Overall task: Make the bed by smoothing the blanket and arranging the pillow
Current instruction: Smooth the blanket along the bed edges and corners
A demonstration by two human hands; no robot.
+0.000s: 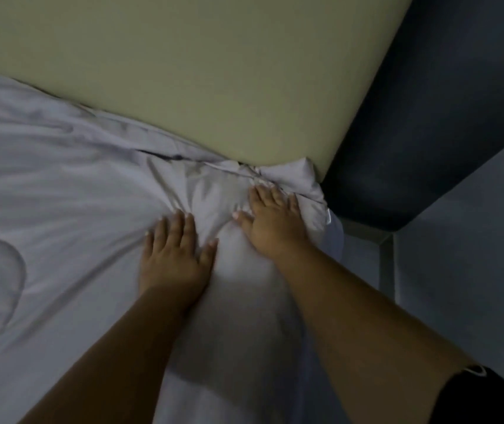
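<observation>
A pale grey blanket point(61, 194) covers the bed and fills the left and lower part of the head view, with folds running toward its bunched corner point(293, 179). My left hand point(174, 255) lies flat on the blanket, fingers spread. My right hand point(275, 218) presses palm-down on the crumpled corner, close to the headboard. Both hands rest on the cloth without gripping it. No pillow is in view.
A beige padded headboard point(198, 71) runs along the top, ending at a rounded corner on the right. Beyond it stand a dark blue wall point(443, 102) and a grey wall point(473, 240). A light frame post point(386, 258) stands beside the bed's edge.
</observation>
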